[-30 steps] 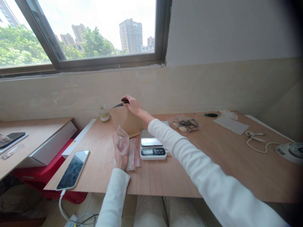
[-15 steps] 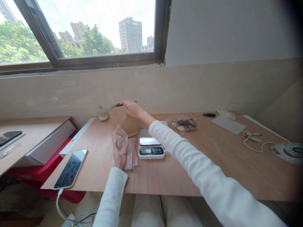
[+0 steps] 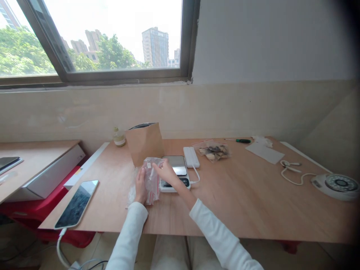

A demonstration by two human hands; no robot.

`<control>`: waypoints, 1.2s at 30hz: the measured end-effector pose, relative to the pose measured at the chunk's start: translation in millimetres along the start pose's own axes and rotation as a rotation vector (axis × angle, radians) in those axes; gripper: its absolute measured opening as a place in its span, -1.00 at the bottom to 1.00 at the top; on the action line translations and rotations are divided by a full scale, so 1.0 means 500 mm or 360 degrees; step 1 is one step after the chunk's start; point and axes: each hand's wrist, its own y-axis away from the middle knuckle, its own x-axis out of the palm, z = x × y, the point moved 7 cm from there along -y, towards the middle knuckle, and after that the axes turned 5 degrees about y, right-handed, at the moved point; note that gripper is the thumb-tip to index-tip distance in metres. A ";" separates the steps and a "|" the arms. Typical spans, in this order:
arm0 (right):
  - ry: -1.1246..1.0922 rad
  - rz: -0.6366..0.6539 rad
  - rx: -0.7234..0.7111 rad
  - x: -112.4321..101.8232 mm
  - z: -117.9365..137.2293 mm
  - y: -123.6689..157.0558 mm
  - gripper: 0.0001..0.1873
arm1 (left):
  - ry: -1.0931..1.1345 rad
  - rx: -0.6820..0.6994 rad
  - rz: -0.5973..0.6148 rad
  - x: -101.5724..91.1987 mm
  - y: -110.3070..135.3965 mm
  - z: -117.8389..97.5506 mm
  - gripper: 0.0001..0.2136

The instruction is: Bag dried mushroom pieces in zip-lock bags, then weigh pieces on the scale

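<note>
Near the front middle of the table, a clear zip bag point(image 3: 150, 165) is between my two hands. My left hand point(image 3: 141, 185) is closed around its left side. My right hand point(image 3: 165, 173) pinches the bag's upper right edge; a small pale piece shows inside the bag near these fingers. Several flat zip bags with red strips point(image 3: 153, 195) lie on the table beneath. Just behind stands a brown paper pouch point(image 3: 144, 144), upright with its top open; its contents are hidden. A white digital scale point(image 3: 177, 167) is partly covered by my right hand.
A white power bank point(image 3: 191, 156) with a cable stands beside the scale. Behind it lie a bag of dried slices point(image 3: 214, 150) and a screwdriver point(image 3: 242, 141). A phone point(image 3: 77, 204) is at left, a small bottle point(image 3: 119, 138) at back left, a white fan point(image 3: 336, 185) at far right.
My right hand has come back from the top of the paper pouch to the clear bag and now pinches it. My left hand still holds the bag. The view has shifted slightly.
</note>
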 end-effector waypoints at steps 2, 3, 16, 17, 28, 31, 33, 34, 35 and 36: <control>-0.0207 -0.0074 0.0142 -0.010 -0.033 0.009 -0.60 | -0.0273 0.0189 -0.0004 0.006 0.007 -0.019 -0.80; -0.0271 -0.0134 0.0193 -0.021 -0.045 0.014 -0.63 | -0.0405 0.0291 -0.0024 0.009 0.011 -0.030 -0.80; -0.1334 -0.0911 0.0028 -0.166 -0.101 0.152 -0.66 | -0.1263 0.0112 0.0665 0.181 0.082 -0.076 -0.47; -0.1323 -0.0925 0.0018 -0.166 -0.100 0.154 -0.65 | -0.1222 0.0060 0.0738 0.200 0.094 -0.071 -0.50; -0.1527 -0.0008 0.0213 -0.065 -0.124 0.180 -0.36 | -0.1120 0.0323 0.0216 0.200 0.111 -0.084 -0.73; -0.1593 0.0041 0.0156 -0.066 -0.117 0.180 -0.44 | -0.1341 0.0436 0.0214 0.202 0.110 -0.103 -0.72; -0.1572 0.0138 0.0115 -0.064 -0.116 0.173 -0.46 | -0.1442 0.0462 0.0214 0.203 0.108 -0.118 -0.72; -0.1530 0.0190 0.0105 -0.065 -0.121 0.165 -0.48 | -0.1483 0.0477 0.0201 0.199 0.106 -0.129 -0.71; -0.1452 0.0196 0.0104 -0.072 -0.132 0.155 -0.51 | -0.1526 0.0494 0.0177 0.192 0.101 -0.141 -0.70; -0.1316 0.0132 0.0107 -0.089 -0.150 0.140 -0.56 | -0.1573 0.0512 0.0139 0.180 0.095 -0.154 -0.69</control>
